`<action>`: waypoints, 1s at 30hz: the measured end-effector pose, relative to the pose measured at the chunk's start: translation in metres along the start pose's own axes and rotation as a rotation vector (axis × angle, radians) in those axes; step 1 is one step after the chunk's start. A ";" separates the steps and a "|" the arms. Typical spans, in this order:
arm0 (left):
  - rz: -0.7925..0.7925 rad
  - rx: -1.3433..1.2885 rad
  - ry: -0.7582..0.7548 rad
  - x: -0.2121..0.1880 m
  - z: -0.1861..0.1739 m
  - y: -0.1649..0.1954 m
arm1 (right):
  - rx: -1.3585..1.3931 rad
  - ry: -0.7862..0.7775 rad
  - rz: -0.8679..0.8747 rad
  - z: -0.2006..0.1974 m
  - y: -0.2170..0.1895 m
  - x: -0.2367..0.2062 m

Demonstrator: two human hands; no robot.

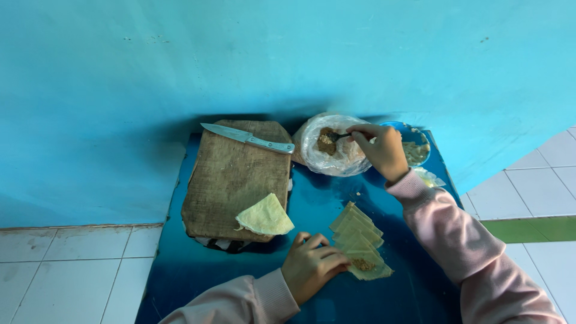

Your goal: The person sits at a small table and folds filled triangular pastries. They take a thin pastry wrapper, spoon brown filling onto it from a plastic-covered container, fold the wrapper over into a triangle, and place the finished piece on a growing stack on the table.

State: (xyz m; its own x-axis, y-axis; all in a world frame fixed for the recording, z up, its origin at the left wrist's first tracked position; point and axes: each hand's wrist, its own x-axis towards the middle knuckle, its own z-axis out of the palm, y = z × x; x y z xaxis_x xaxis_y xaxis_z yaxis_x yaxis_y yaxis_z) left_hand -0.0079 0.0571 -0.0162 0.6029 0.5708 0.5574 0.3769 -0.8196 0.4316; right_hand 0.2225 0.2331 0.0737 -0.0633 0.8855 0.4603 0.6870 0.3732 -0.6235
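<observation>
Leftmost on the blue bench point(180, 264), in the middle of the frame, lies a worn wooden cutting board point(231, 180) with a steel knife point(247, 138) across its upper edge and one folded triangle of pale wrapper point(265, 216) on its lower right corner. Just right of that, low in the frame, the left hand point(312, 264) rests on the bench, its fingers point(331, 257) held together and pressing down the near edge of the stack of wrappers point(359, 240); the front wrapper carries a small heap of brown filling point(362, 263). Further right and higher, the right hand point(381, 150) pinches the handle of a small spoon point(340, 136), whose tip sits in the brown filling inside a bowl lined with a clear plastic bag point(333, 153). A blue bowl point(415, 148) of pale mixture stands at the far right, partly hidden behind that hand.

It looks like the filling step: a scoop is being taken while a wrapper is held ready. The next move calls for carrying the loaded spoon level across to the wrappers without spilling.
</observation>
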 end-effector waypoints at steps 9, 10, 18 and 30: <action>0.035 0.047 0.061 0.006 -0.011 0.009 | 0.304 -0.072 0.190 -0.064 -0.002 -0.102; 0.038 0.056 0.067 0.007 -0.011 0.010 | 0.289 -0.102 0.217 -0.070 -0.002 -0.119; 0.051 0.111 0.121 0.007 -0.010 0.014 | 0.263 -0.223 0.332 -0.075 -0.001 -0.209; -0.050 0.097 0.134 0.006 -0.001 0.010 | -0.145 -0.118 -0.253 -0.074 -0.030 -0.232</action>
State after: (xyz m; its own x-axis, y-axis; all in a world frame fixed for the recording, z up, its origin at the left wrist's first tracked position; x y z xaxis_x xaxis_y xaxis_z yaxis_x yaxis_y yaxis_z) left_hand -0.0013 0.0525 -0.0079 0.4849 0.6075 0.6291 0.4742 -0.7871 0.3945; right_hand 0.2702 -0.0044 0.0326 -0.3229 0.7989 0.5075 0.7345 0.5497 -0.3980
